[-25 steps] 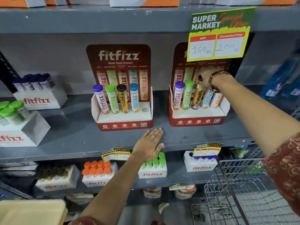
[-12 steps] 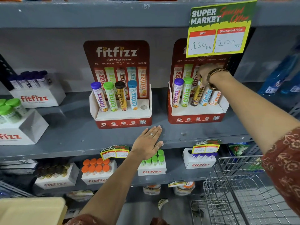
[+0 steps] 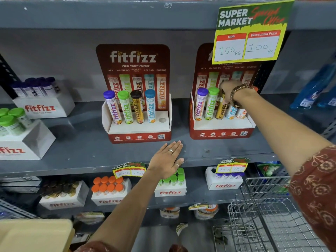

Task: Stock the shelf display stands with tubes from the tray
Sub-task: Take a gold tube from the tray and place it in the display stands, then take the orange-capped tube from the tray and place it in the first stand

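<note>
Two red fitfizz display stands are on the grey shelf. The left stand [image 3: 139,136] holds purple, green, brown and blue tubes, and its fifth hole [image 3: 162,120] is empty. The right stand [image 3: 221,132] holds five tubes. My right hand [image 3: 229,89] reaches in over the right stand, fingers closed on the top of the gold tube [image 3: 220,110] and hiding its cap and the blue tube's cap. My left hand [image 3: 168,158] lies flat, palm down, on the shelf edge in front of the left stand. A corner of the beige tray [image 3: 32,235] shows at bottom left.
A yellow price sign [image 3: 251,31] hangs over the right stand. White fitfizz boxes [image 3: 43,108] with tubes stand at the left and on the lower shelf [image 3: 170,191]. A wire shopping cart [image 3: 263,215] is at lower right. Blue bottles [image 3: 316,86] stand far right.
My right hand stays on the gold tube's top, sitting slightly lower over it. My left hand has not moved. The view has shifted a little.
</note>
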Motion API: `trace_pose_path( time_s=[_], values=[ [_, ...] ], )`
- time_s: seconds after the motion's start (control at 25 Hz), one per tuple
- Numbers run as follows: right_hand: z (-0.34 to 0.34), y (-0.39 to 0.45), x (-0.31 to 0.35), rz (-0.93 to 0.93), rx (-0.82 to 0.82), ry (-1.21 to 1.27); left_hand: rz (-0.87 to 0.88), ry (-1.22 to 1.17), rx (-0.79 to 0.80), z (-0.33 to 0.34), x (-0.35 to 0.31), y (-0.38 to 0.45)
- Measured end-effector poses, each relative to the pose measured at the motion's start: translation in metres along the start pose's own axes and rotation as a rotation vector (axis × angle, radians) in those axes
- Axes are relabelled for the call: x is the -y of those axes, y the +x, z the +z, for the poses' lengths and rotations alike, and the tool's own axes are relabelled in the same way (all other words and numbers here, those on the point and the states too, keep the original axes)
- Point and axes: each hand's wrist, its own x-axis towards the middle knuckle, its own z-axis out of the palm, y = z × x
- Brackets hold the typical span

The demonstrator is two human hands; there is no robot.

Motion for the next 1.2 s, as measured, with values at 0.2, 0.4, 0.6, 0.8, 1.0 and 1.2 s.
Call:
trace_pose_path(
  time_s=[0.2,0.4,0.6,0.8,1.0,1.2],
  values=[
    [-0.004,-0.002,0.002,-0.012,-0.026,0.015,-0.013,0.017,0.030,-0.003,-0.002,0.000],
    [-0.025,-0.028,0.048,0.030,-0.303,-0.115,-0.102,-0.154,-0.188,-0.025,-0.001,-0.019],
    [-0.031,-0.067,0.155,-0.194,-0.557,0.121,-0.333,-0.173,-0.620,-0.051,0.048,-0.098],
    [-0.002,-0.106,0.287,-0.509,-0.569,0.243,-0.576,-0.094,-0.515,-0.034,0.118,-0.225],
    [0.045,-0.158,0.415,-0.769,-0.456,0.260,-0.784,-0.048,-0.317,0.010,0.154,-0.350],
    [0.087,-0.208,0.512,-0.986,-0.372,0.251,-0.997,-0.099,-0.203,0.051,0.170,-0.445]
  ],
)
